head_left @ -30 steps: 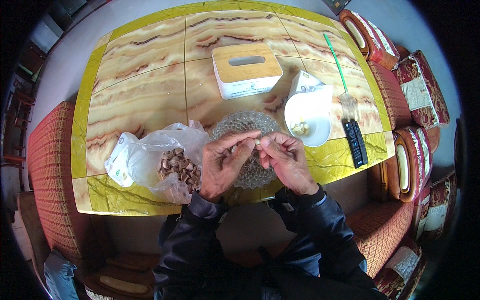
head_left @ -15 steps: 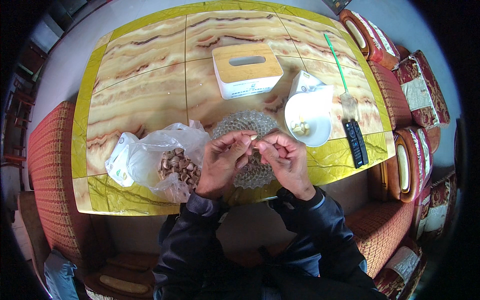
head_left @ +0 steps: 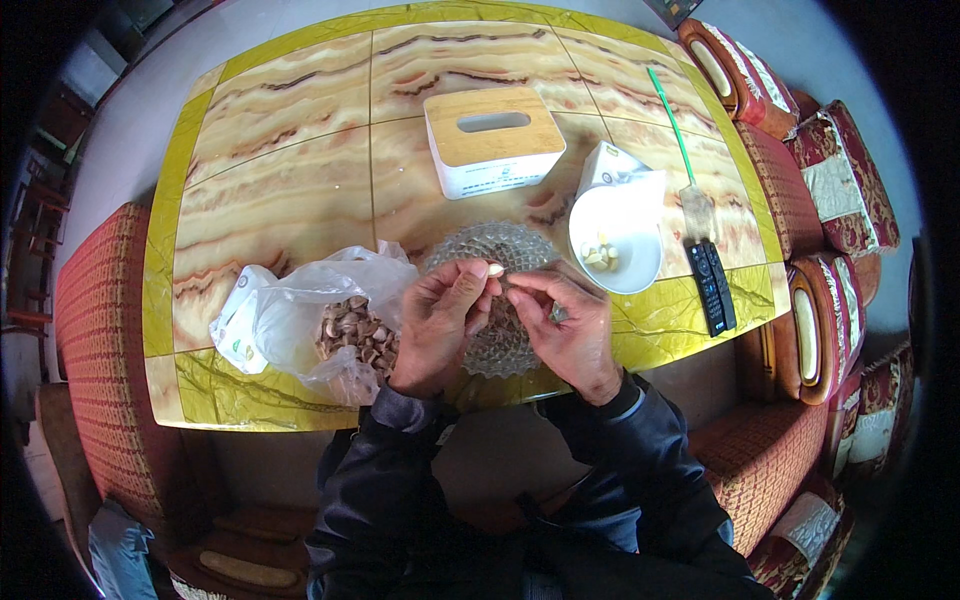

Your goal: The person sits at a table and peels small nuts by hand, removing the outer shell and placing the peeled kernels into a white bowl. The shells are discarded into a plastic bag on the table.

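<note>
My left hand point(head_left: 438, 322) pinches a small pale clove point(head_left: 494, 270) between thumb and fingertips. My right hand point(head_left: 572, 328) meets it from the right, with its fingertips pinched against the same piece. Both hands hover over a round woven mat point(head_left: 492, 250) near the table's front edge. Just left of my left hand, a clear plastic bag point(head_left: 300, 315) lies open with several brownish unpeeled pieces point(head_left: 352, 330) inside. To the right of the mat, a white bowl point(head_left: 620, 215) holds a few pale peeled pieces point(head_left: 600, 255).
A white tissue box with a wooden lid point(head_left: 493, 140) stands behind the mat. Two black remotes point(head_left: 712, 285) and a green-handled fly swatter point(head_left: 672, 130) lie at the right of the marbled yellow-edged table point(head_left: 280, 150). Red patterned sofas point(head_left: 85, 330) surround it.
Both hands have stayed over the mat, their fingers working slightly. The pale clove now shows at my left fingertips.
</note>
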`<action>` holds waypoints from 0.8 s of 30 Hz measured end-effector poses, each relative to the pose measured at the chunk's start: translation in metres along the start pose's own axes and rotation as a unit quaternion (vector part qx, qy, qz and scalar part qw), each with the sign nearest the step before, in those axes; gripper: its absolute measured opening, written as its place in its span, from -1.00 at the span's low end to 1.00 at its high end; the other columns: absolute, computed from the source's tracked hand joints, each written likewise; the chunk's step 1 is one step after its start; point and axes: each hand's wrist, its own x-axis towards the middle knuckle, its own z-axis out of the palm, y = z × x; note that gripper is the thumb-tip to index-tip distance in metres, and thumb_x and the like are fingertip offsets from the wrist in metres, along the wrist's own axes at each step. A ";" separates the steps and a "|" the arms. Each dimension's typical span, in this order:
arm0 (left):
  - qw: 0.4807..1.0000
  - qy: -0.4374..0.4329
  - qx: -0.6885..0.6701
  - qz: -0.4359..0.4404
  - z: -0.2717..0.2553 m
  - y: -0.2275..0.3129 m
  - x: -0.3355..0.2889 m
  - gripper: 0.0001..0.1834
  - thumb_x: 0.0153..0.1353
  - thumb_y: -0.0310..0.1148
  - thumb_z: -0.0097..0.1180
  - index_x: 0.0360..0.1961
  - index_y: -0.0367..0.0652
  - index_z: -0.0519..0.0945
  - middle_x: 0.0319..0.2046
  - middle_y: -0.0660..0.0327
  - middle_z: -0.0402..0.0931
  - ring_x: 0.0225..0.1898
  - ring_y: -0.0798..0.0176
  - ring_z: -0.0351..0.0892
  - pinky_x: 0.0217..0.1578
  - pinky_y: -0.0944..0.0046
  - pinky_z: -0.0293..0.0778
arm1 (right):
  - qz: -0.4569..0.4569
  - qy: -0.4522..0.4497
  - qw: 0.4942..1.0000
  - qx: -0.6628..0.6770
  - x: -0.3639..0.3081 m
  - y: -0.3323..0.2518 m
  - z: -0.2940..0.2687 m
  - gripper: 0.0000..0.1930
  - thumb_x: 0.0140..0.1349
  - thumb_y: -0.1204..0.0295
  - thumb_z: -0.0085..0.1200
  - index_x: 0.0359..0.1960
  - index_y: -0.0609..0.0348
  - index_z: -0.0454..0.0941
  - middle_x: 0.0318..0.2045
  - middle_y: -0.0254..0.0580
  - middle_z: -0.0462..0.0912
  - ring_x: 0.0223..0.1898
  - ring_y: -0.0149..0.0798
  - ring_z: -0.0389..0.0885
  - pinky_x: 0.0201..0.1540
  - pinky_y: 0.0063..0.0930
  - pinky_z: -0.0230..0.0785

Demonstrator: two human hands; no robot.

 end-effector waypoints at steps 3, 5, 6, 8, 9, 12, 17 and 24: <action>1.000 -0.012 0.029 0.001 0.001 0.000 -0.001 -0.77 0.42 -0.30 0.12 -0.17 -0.28 0.65 -0.37 0.32 0.56 -0.45 0.57 0.36 -0.52 0.54 0.24 | -0.001 0.036 0.999 0.000 0.001 -0.002 0.001 -0.81 0.12 0.66 0.32 -0.23 0.21 0.69 -0.38 -0.24 0.62 -0.46 -0.43 0.59 -0.45 -0.59 0.44; 0.998 -0.023 0.054 -0.002 0.001 0.000 -0.002 -0.78 0.42 -0.31 0.13 -0.17 -0.28 0.65 -0.39 0.34 0.55 -0.46 0.58 0.35 -0.52 0.55 0.23 | -0.026 0.045 0.999 -0.005 0.003 0.000 0.001 -0.79 0.12 0.65 0.32 -0.20 0.19 0.69 -0.38 -0.24 0.61 -0.45 -0.42 0.60 -0.48 -0.59 0.46; 0.998 -0.029 0.059 -0.002 0.001 0.001 -0.002 -0.78 0.42 -0.31 0.13 -0.17 -0.28 0.65 -0.39 0.34 0.55 -0.47 0.58 0.34 -0.52 0.55 0.23 | -0.044 0.048 0.998 -0.007 0.005 0.001 0.001 -0.78 0.12 0.65 0.32 -0.19 0.19 0.68 -0.38 -0.24 0.61 -0.46 -0.42 0.60 -0.48 -0.59 0.46; 0.997 -0.042 0.070 -0.001 0.002 0.001 -0.002 -0.78 0.41 -0.32 0.14 -0.16 -0.28 0.65 -0.40 0.35 0.55 -0.48 0.58 0.33 -0.53 0.55 0.22 | -0.063 0.050 0.997 -0.010 0.005 0.004 0.002 -0.77 0.12 0.66 0.31 -0.18 0.19 0.67 -0.38 -0.24 0.60 -0.47 -0.42 0.60 -0.48 -0.60 0.45; 0.996 -0.039 0.078 -0.003 0.002 0.001 -0.002 -0.78 0.41 -0.32 0.14 -0.15 -0.29 0.65 -0.40 0.35 0.55 -0.49 0.58 0.33 -0.53 0.55 0.21 | -0.064 0.049 0.997 -0.011 0.004 0.005 0.002 -0.78 0.11 0.66 0.31 -0.19 0.19 0.66 -0.39 -0.24 0.60 -0.48 -0.42 0.60 -0.49 -0.60 0.45; 0.994 -0.032 0.099 -0.014 0.003 0.002 -0.002 -0.76 0.41 -0.32 0.15 -0.14 -0.32 0.65 -0.44 0.35 0.54 -0.52 0.58 0.31 -0.54 0.54 0.20 | -0.054 0.039 0.998 -0.015 0.002 0.005 0.001 -0.81 0.12 0.67 0.30 -0.24 0.21 0.62 -0.40 -0.23 0.59 -0.51 -0.43 0.60 -0.50 -0.60 0.45; 0.993 -0.034 0.108 -0.024 0.004 0.003 -0.002 -0.76 0.39 -0.35 0.17 -0.10 -0.35 0.65 -0.49 0.37 0.49 -0.55 0.57 0.29 -0.55 0.53 0.20 | -0.043 0.044 0.998 -0.012 0.000 0.002 0.001 -0.83 0.12 0.67 0.29 -0.32 0.22 0.56 -0.41 -0.22 0.59 -0.53 -0.43 0.60 -0.52 -0.58 0.44; 0.991 -0.051 0.120 -0.013 0.004 0.005 -0.004 -0.78 0.35 -0.41 0.21 -0.06 -0.32 0.65 -0.40 0.35 0.56 -0.49 0.57 0.33 -0.50 0.53 0.22 | 0.000 0.034 0.999 0.008 -0.002 0.004 -0.004 -0.85 0.11 0.68 0.26 -0.34 0.23 0.55 -0.45 -0.31 0.57 -0.47 -0.53 0.56 -0.45 -0.62 0.41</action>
